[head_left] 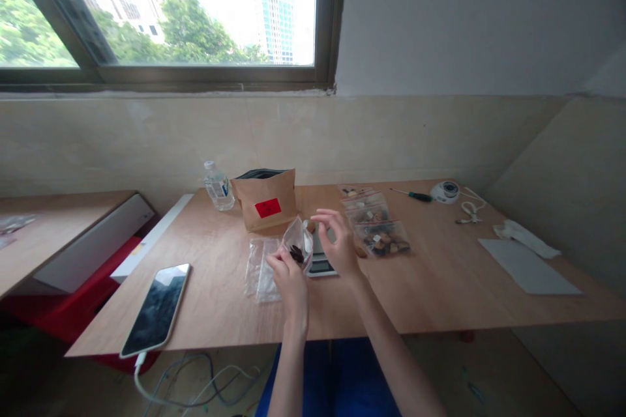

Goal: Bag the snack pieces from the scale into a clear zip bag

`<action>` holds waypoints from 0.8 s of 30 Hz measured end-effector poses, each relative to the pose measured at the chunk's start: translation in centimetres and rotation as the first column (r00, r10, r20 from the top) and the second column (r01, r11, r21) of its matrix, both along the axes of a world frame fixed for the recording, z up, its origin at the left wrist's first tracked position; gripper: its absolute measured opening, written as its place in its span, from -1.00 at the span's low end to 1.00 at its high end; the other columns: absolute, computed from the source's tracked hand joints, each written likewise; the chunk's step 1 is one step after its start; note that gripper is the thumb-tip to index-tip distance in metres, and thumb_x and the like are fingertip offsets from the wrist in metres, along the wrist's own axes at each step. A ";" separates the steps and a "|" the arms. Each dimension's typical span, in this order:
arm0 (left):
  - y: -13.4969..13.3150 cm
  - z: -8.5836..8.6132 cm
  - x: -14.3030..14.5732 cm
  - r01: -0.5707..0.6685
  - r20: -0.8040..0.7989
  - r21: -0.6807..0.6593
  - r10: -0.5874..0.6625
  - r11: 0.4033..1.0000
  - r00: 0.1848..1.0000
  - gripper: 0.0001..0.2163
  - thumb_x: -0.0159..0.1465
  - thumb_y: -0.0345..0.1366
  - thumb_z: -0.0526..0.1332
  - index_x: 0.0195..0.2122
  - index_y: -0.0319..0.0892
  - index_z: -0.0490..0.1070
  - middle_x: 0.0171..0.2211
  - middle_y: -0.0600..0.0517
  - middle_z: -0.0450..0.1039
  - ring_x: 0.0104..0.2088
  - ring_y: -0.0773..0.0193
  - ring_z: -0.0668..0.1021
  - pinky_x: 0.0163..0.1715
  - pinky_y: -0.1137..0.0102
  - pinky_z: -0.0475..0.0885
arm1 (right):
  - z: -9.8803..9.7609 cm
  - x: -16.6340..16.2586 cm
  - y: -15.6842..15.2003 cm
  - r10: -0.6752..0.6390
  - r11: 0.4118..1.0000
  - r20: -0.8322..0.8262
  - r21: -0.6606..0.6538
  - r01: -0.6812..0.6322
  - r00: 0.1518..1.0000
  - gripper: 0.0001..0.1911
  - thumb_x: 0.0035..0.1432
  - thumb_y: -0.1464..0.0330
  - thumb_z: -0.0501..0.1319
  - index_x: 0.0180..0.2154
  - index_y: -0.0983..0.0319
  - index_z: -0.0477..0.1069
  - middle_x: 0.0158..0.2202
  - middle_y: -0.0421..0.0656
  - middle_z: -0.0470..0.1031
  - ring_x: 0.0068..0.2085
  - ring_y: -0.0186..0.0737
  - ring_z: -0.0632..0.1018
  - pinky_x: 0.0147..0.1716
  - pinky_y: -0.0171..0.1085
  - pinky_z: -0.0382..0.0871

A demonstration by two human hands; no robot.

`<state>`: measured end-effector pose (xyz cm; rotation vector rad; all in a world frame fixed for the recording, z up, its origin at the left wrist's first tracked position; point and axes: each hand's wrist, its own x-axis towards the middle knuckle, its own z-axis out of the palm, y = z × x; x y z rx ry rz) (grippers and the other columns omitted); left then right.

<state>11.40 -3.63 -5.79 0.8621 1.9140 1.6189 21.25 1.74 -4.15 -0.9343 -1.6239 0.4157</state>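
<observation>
My left hand (288, 273) is closed on the edge of a small clear plastic bag (304, 249), held tilted with its mouth spread. Dark brown pieces (296, 254) lie inside it; their kind is too small to tell. To the right of the bag, my right hand (337, 241) is raised with its fingers apart and bent, and nothing shows in it. Beneath and between the hands is a small digital scale (321, 267), partly hidden. Flat clear bags (264, 273) lie left of my left hand. Behind stands an open brown paper pouch (267, 208) with a red label.
Zip bags of brown pieces (384, 238) lie right of the scale. A water bottle (218, 187), a cabled phone (157, 308), a screwdriver (418, 196), a white dome camera (446, 192) and a white sheet (528, 267) surround the work area. The table's front edge (210, 346) is near me.
</observation>
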 end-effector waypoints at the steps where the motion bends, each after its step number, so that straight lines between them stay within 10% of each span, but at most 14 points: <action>1: 0.0 -0.1 -0.2 -0.004 0.004 0.002 0.004 1.000 1.000 -0.83 0.30 -0.19 -0.08 -0.40 -0.11 0.08 -0.38 -0.04 0.37 -0.31 0.11 0.48 -0.31 0.24 0.31 | -1.0 0.4 1.0 -0.063 0.998 0.040 0.011 0.063 0.997 -0.74 0.21 0.41 -0.01 -0.18 0.18 0.43 -0.11 -0.06 0.41 0.00 -0.19 0.41 0.07 -0.13 0.23; 10: -0.4 0.2 -0.7 -0.011 0.010 -0.034 0.011 0.999 1.000 -0.79 0.28 -0.11 -0.07 -0.41 -0.11 0.11 -0.45 0.02 0.37 -0.38 0.15 0.47 -0.34 0.24 0.32 | -10.4 2.7 9.0 -0.180 0.904 0.391 -0.297 0.309 0.903 -0.63 0.09 0.30 0.17 -0.04 0.27 0.39 0.06 0.11 0.30 0.12 0.06 0.29 0.09 -0.01 0.10; 24: -0.2 -0.2 -0.3 0.044 0.082 0.027 -0.046 0.999 0.996 -0.82 0.29 -0.15 -0.07 -0.40 -0.10 0.07 -0.40 -0.03 0.38 -0.27 0.09 0.50 -0.24 0.18 0.31 | -8.0 5.3 8.8 -0.271 0.932 0.028 -0.244 0.269 0.962 -0.73 0.05 0.39 0.05 -0.25 0.30 0.45 -0.25 0.01 0.52 -0.21 -0.11 0.50 -0.15 -0.13 0.35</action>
